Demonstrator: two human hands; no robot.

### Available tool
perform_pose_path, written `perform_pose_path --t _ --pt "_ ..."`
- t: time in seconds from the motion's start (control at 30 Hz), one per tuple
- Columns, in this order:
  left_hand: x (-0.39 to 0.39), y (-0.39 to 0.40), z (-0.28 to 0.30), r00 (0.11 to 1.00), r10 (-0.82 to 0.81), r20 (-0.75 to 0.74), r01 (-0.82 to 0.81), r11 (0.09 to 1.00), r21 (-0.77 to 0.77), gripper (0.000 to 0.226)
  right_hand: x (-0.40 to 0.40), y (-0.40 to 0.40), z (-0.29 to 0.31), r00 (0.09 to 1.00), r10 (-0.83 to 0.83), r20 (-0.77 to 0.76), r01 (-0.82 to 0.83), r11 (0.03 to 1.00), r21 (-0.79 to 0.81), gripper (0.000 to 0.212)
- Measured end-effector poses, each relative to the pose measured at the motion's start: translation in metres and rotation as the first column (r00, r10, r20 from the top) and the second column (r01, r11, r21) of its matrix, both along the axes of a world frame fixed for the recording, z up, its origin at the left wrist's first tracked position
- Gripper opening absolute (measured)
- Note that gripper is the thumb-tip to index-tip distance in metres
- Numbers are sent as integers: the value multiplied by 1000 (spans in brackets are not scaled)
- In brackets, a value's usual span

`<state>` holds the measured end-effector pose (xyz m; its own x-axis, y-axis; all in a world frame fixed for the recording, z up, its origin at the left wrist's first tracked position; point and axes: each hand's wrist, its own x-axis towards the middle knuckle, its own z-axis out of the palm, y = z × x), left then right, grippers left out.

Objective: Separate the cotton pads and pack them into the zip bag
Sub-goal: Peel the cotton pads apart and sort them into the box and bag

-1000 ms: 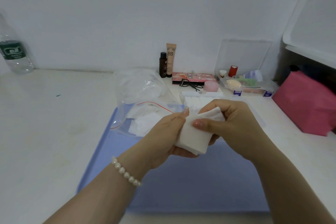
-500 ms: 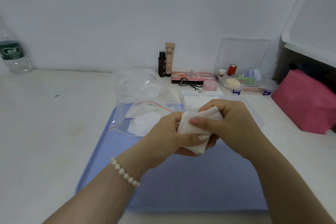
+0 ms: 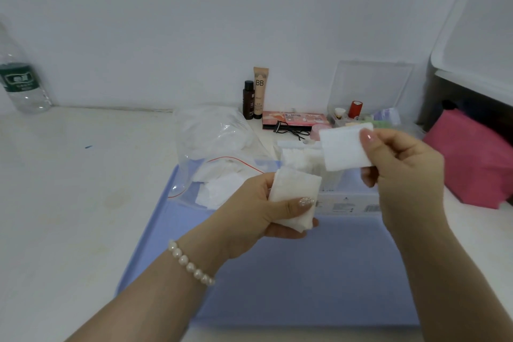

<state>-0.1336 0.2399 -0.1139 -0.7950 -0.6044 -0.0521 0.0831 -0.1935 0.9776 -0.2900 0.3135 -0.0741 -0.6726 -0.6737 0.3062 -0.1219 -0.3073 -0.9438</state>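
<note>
My left hand (image 3: pixel 258 211) grips a small stack of white cotton pads (image 3: pixel 294 191) over the blue tray (image 3: pixel 305 286). My right hand (image 3: pixel 402 169) is raised to the right and pinches a single white cotton pad (image 3: pixel 342 151) between thumb and fingers. A clear zip bag (image 3: pixel 222 175) with a red zip line lies at the tray's far left corner, several pads inside it. Behind my hands a clear pack of cotton pads (image 3: pixel 327 175) rests on the tray's far edge.
A water bottle (image 3: pixel 20 83) stands far left by the wall. A dark bottle (image 3: pixel 248 104) and BB tube (image 3: pixel 260 91) stand at the back, with a pink palette (image 3: pixel 294 119), a clear organiser box (image 3: pixel 369 103) and a pink pouch (image 3: pixel 472 158) at right.
Both hands held the stack together before. My right hand has peeled one pad off and lifted it up and to the right; my left hand keeps the stack.
</note>
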Motion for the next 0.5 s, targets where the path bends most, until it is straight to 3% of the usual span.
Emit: perform_pose_path --t 0.07,0.17,0.23,0.33,0.5 --pt "0 2 1 1000 -2 17 2 1000 2 37 1 4 4 979 193 70 -191 981 -35 12" --pt "1 2 1 999 3 52 -3 1000 -9 25 5 7 5 880 475 12 -474 876 94 28" --pt "1 1 -1 997 10 80 -8 1000 -29 14 10 6 4 872 473 -127 -441 871 219 15" --pt "0 -1 -3 995 14 100 -10 999 -38 29 19 1 4 879 398 -263 -338 909 244 1" --pt "-1 -1 -4 997 -6 71 7 1000 -8 27 20 -1 2 845 395 -361 -317 913 256 15"
